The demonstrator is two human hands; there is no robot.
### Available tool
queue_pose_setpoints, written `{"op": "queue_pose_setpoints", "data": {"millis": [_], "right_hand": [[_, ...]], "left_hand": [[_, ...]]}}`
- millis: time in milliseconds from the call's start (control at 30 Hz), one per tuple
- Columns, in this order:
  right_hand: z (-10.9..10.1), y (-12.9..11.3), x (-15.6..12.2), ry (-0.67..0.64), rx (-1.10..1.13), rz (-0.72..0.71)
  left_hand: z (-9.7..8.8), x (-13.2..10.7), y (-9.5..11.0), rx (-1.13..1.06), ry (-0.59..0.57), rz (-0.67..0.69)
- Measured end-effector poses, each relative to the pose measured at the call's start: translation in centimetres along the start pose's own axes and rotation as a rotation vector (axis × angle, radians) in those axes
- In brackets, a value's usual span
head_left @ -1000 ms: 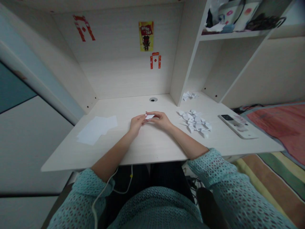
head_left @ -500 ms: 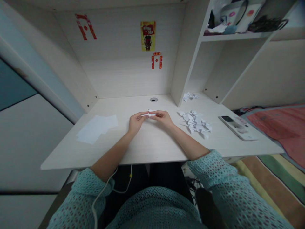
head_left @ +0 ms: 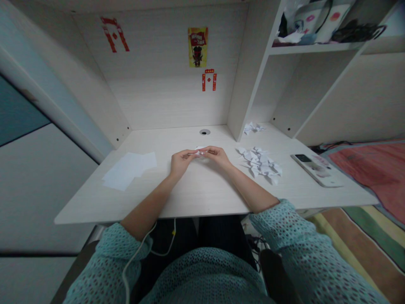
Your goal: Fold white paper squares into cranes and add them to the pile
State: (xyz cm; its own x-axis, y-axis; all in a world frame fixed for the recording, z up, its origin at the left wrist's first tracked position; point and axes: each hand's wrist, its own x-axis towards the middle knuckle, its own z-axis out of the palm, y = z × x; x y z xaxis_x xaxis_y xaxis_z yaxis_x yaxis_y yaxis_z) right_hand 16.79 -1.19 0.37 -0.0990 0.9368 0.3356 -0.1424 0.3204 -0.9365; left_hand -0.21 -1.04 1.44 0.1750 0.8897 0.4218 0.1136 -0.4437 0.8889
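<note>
Between my two hands, over the middle of the desk, is a small piece of white folded paper [head_left: 200,148], mostly covered by fingers. My left hand [head_left: 182,161] pinches its left side with thumb and fingertips. On its right side my right hand [head_left: 216,156] has its fingers closed in the same way. To the right lies a heap of small folded white paper pieces [head_left: 259,162] with pointed corners. Flat sheets of white paper [head_left: 129,169] lie overlapping on the left of the desk.
A phone [head_left: 314,169] lies on the right of the white desk [head_left: 196,198]. More folded paper [head_left: 253,128] sits by the upright divider [head_left: 249,80]. A white cable [head_left: 131,261] hangs by my left sleeve. Bags [head_left: 313,21] stand on the upper shelf.
My fingers have shifted slightly on the folded paper, with the thumbs now closer together at its near edge. The sheets, the heap and the phone stay where they were.
</note>
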Motion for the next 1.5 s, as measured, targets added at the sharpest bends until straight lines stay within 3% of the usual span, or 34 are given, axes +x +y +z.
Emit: {"op": "queue_pose_setpoints", "data": {"millis": [233,500,667,900,1100,1500], "right_hand": [[0.0,0.0,0.0,0.089,-0.111,0.002],[0.3,-0.6,-0.3,0.125,-0.122,-0.076],[0.2,-0.7,-0.2,0.138,-0.131,-0.079],[0.5,-0.5,-0.1,0.152,-0.094,-0.078],[0.3,0.1,-0.1,0.060,-0.074,-0.007],[-0.1,0.0,0.1,0.122,-0.170,-0.089]], "left_hand": [[0.2,-0.1,0.0,-0.073,-0.012,-0.075],[0.3,0.3,0.1,-0.247,-0.056,-0.280],[0.0,0.5,0.4,-0.292,-0.107,-0.290],[0.5,0.6,-0.2,-0.238,-0.006,-0.252],[0.4,0.5,-0.3,-0.246,0.062,-0.233],[0.3,0.6,-0.6,-0.298,0.020,-0.327]]}}
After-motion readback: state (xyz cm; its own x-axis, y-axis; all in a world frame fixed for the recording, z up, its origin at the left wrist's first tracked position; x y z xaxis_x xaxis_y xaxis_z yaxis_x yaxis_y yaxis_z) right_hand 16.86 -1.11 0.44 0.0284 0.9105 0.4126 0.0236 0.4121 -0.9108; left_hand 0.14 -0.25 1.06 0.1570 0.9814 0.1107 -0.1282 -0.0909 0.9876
